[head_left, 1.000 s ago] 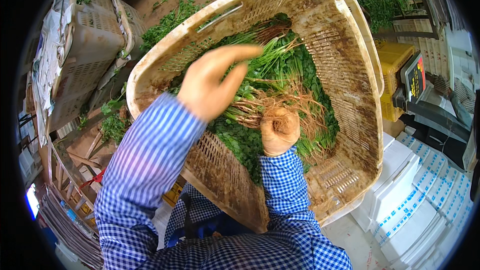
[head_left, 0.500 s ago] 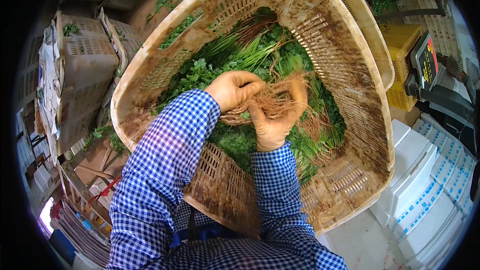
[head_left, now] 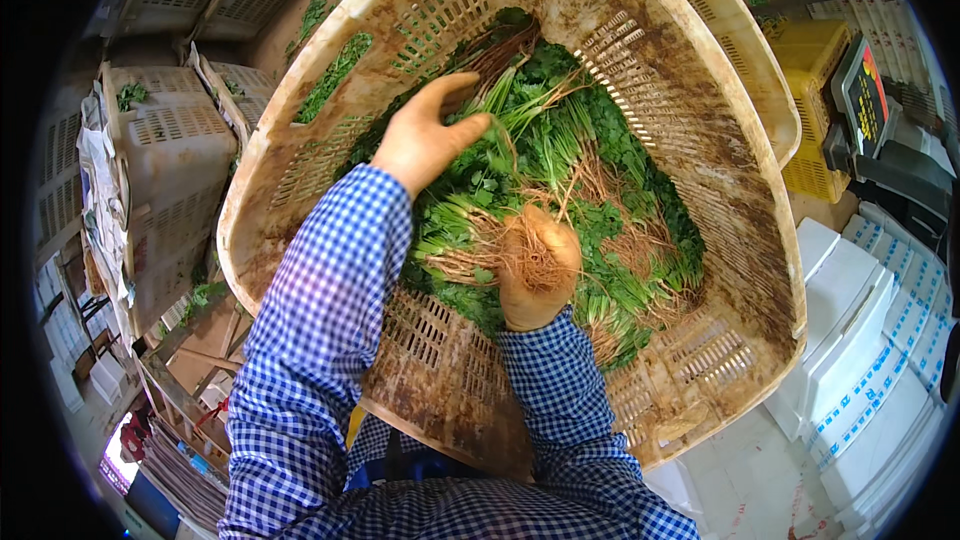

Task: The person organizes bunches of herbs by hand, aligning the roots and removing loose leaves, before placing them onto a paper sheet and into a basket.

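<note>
A large, dirty cream plastic crate [head_left: 700,170] stands before me, holding several bunches of leafy green herbs with brown roots, coriander by the look of them. My right hand [head_left: 540,265] is closed around the root end of one coriander bunch [head_left: 460,237], whose stems and leaves point left, low in the crate. Fine roots stick out over my fingers. Above the greens on the left, my left hand [head_left: 425,130] has its thumb and fingers spread, with nothing in it. More rooted bunches [head_left: 640,250] lie to the right of my right hand.
Stacked crates [head_left: 180,155] stand at the left, some lined with paper. On the right are a yellow crate [head_left: 805,120], a dark display panel [head_left: 865,90] and white foam boxes [head_left: 850,330] with blue-printed tape. Loose greens lie on the floor at the far left.
My left hand has let go of the roots and moved up and left, its fingers opening. My right hand has lowered slightly and turned, with roots still in its grasp.
</note>
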